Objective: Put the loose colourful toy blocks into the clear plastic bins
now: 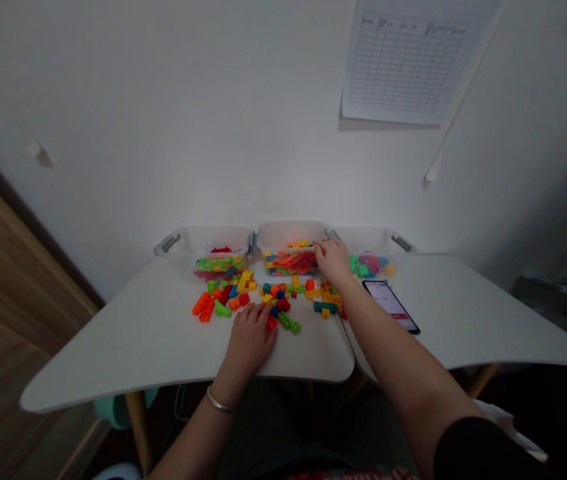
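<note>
Probably the likeliest trouble in the head view is an upset of the clear plastic middle bin with grey latches [293, 232]: the right hand [334, 259] is at its right front corner, and pressure on that rim could tip or drag it, spilling the mixed plastic blocks inside [290, 261]. Those fingers bend down by the rim, and whether they pinch a block I cannot tell. The left hand [252, 333] lies low, palm down, fingers loosely spread at the near edge of the loose multicoloured studded plastic blocks [283, 305] heaped on the white tabletop [138, 333] before the bins; whether it grips one is hidden. A careless sweep there could scatter small pieces, perhaps the lime-green studded block [288, 323] just beside it, toward the near edge or the seam in the table. The right forearm slants past the black-framed smartphone with a lit screen [392, 307], so a sideways swing might nudge it. Similar clear bins stand close on either side, the left one [213, 235] holding blocks, the right one [370, 235] rounder coloured pieces; with the wall behind, they leave little room around the middle bin.
</note>
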Demonstrator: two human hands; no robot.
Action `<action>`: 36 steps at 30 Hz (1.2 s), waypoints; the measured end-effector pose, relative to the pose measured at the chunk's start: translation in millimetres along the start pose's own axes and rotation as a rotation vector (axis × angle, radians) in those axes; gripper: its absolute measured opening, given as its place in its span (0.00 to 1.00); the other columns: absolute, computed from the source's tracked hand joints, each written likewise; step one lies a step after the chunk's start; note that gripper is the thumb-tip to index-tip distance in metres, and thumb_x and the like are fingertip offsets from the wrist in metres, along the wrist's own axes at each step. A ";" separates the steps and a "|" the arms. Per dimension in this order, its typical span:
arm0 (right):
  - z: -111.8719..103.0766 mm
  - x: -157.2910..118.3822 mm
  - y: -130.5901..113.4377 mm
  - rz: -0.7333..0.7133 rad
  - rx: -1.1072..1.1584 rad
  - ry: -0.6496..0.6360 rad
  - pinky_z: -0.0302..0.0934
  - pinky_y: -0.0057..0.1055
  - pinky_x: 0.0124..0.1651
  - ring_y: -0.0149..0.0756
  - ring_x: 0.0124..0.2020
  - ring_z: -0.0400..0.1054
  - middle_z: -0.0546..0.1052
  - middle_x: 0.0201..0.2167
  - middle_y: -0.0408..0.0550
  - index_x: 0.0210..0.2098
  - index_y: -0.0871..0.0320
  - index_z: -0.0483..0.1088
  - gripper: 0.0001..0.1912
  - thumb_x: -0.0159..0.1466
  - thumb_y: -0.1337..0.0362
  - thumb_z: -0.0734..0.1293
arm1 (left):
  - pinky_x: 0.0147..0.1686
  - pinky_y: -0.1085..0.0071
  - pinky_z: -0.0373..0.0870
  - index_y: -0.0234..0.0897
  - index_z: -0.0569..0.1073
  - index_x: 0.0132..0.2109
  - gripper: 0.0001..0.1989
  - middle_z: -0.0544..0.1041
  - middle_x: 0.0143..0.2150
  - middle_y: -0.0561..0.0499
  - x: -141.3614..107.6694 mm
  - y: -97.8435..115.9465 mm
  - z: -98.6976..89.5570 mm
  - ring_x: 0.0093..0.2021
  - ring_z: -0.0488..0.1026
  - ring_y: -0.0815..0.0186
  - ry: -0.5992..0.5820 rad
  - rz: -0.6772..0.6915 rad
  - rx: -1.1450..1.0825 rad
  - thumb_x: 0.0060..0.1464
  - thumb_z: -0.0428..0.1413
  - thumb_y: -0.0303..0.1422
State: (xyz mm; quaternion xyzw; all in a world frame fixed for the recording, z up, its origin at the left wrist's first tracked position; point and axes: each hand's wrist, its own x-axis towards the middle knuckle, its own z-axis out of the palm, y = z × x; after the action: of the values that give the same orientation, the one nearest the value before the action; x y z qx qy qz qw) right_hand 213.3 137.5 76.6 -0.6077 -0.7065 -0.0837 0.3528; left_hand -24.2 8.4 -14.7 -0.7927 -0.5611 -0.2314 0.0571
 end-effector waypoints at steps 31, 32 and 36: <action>19.3 -126.2 -35.5 -0.268 0.128 -0.195 0.56 0.45 0.64 0.42 0.58 0.63 0.72 0.58 0.50 0.58 0.54 0.70 0.26 0.62 0.75 0.60 | 0.59 0.50 0.63 0.36 0.67 0.60 0.23 0.73 0.57 0.40 0.3 2.7 -0.6 0.59 0.66 0.51 0.042 0.022 0.017 0.60 0.50 0.36; 20.3 -125.7 -35.3 -0.285 0.128 -0.204 0.57 0.45 0.63 0.41 0.57 0.64 0.73 0.57 0.48 0.57 0.52 0.71 0.26 0.62 0.75 0.60 | 0.59 0.50 0.63 0.35 0.67 0.61 0.23 0.73 0.57 0.39 0.4 2.8 -0.7 0.59 0.66 0.51 0.043 0.023 0.016 0.60 0.50 0.36; 24.1 -125.1 -34.6 -0.327 0.115 -0.238 0.58 0.44 0.62 0.41 0.57 0.64 0.74 0.56 0.47 0.52 0.49 0.74 0.24 0.61 0.75 0.62 | 0.59 0.50 0.63 0.36 0.68 0.60 0.22 0.73 0.56 0.40 0.8 2.9 -0.8 0.58 0.67 0.51 0.054 0.026 0.019 0.60 0.49 0.36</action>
State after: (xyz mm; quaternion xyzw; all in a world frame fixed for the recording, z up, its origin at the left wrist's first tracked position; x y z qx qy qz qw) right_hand 173.5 42.1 -5.5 -0.4694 -0.8361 -0.0274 0.2827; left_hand -21.5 7.7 -13.2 -0.7929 -0.5509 -0.2468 0.0827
